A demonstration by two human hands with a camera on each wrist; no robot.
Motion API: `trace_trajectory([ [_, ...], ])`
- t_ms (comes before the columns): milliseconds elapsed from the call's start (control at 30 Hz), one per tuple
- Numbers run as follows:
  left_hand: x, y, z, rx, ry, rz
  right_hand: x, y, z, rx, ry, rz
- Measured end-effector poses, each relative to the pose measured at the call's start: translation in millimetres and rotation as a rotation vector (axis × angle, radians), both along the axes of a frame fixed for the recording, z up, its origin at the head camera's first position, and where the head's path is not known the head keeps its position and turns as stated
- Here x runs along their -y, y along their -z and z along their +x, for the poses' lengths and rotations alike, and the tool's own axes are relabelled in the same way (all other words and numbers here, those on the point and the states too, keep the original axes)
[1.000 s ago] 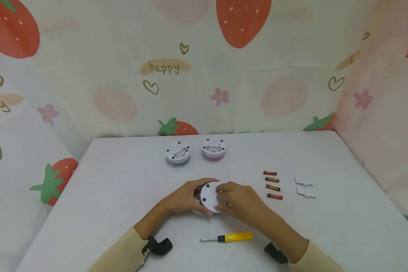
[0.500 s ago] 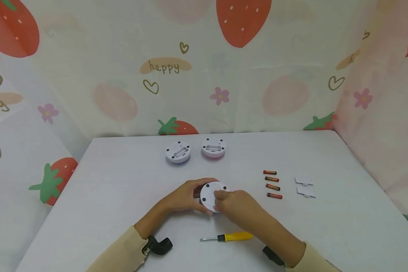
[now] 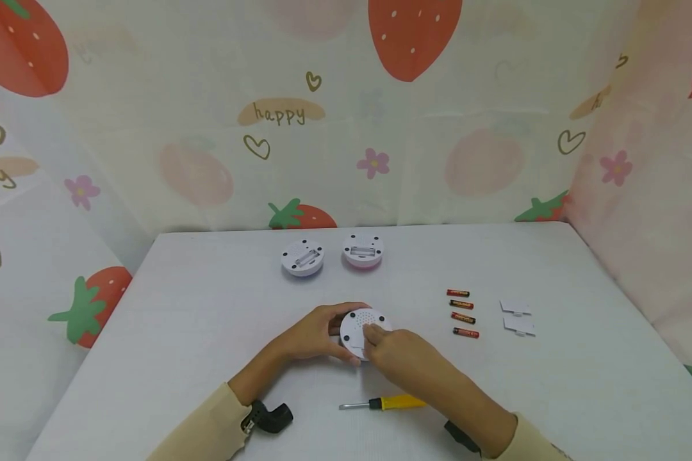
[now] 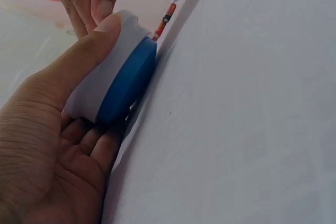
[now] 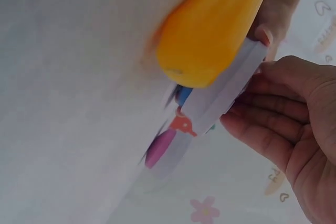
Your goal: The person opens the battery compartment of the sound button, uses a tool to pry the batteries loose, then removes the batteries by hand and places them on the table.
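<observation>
A round white device (image 3: 354, 326) with black feet and a patch of small holes lies face down near the middle of the table. Its blue lower part (image 4: 128, 80) shows in the left wrist view. My left hand (image 3: 314, 333) grips it from the left, thumb along the near edge and fingers around the far side. My right hand (image 3: 406, 355) presses its fingertips on the upturned face, covering the right part. In the right wrist view, the right hand's fingers (image 5: 268, 137) reach to the device with thumb extended; nothing shows held in them.
Two similar round devices (image 3: 302, 258) with bare battery slots stand at the back. Several red-and-black batteries (image 3: 462, 317) lie in a column to the right, beside two white battery covers (image 3: 519, 326). In front lies a screwdriver (image 3: 400, 402) with a yellow handle, partly under my right forearm.
My right hand has shifted slightly down and towards me, from bunched fingers at the device's right side to pressing on its face. The left hand and the device stay put.
</observation>
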State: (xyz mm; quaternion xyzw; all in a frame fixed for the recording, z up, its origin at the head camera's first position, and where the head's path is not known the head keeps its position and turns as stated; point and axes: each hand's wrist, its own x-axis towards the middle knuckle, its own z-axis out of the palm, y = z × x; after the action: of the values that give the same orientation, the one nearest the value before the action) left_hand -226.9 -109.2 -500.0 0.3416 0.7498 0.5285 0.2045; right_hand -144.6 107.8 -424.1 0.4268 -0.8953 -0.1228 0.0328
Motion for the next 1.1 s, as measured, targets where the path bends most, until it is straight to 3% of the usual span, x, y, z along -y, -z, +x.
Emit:
trace_trajectory([
  [200,0.0,-0.3,0.9,-0.014,-0.006,-0.006,-2,4.6,-2.4,-0.019,-0.014,-0.042],
  [567,-0.8,2.3,0.3,0.02,0.026,0.022,-7,12.2,-7.9,-0.032,-0.013,-0.316],
  [1100,-0.8,2.1,0.5,-0.009,0.028,0.005,-6,11.6,-4.3,-0.042,-0.002,-0.19],
])
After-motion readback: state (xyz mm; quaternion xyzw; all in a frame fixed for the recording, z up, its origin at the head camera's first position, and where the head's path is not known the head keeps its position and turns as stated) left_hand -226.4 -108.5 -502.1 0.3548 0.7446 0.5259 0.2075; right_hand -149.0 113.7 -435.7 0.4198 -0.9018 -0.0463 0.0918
